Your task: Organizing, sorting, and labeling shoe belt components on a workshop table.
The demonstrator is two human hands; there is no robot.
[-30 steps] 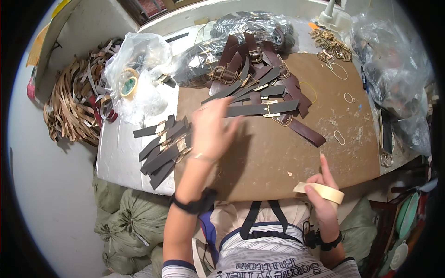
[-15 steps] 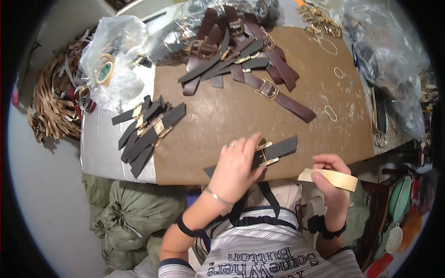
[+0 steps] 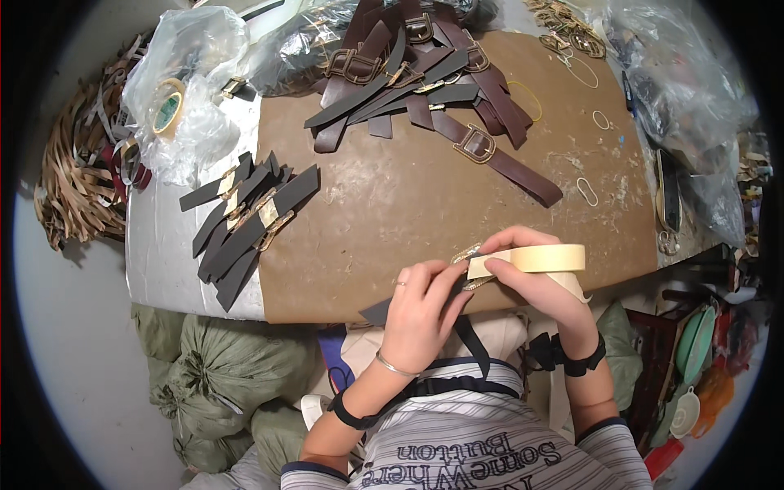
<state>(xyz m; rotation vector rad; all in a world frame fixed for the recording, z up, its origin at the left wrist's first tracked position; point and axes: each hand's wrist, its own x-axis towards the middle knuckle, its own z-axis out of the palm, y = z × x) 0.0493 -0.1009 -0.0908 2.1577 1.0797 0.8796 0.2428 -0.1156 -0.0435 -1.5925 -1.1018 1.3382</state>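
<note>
Near the front edge of the brown-topped table lies a black strap (image 3: 376, 311) with a gold buckle (image 3: 467, 251). My left hand (image 3: 418, 317) is closed on the strap beside the buckle, its fingertips bent over it. In my right hand (image 3: 545, 287) is a roll of cream masking tape (image 3: 557, 258). The thumb and finger pinch its loose end, which reaches over the buckle. Tape and fingers hide the buckle's middle and the strap's right part. Whether the tape touches the buckle, I cannot tell.
Black straps with taped gold buckles (image 3: 269, 208) are piled at the left. Brown buckled belts (image 3: 502, 167) and black straps lie at the back. Another tape roll (image 3: 169, 109) sits on clear plastic at the far left. Rubber bands (image 3: 587, 192) and plastic bags (image 3: 686, 122) are at the right.
My right hand has brought the tape roll left and up, from beside the table edge to the buckle. My left hand has shifted slightly right and down along the strap.
</note>
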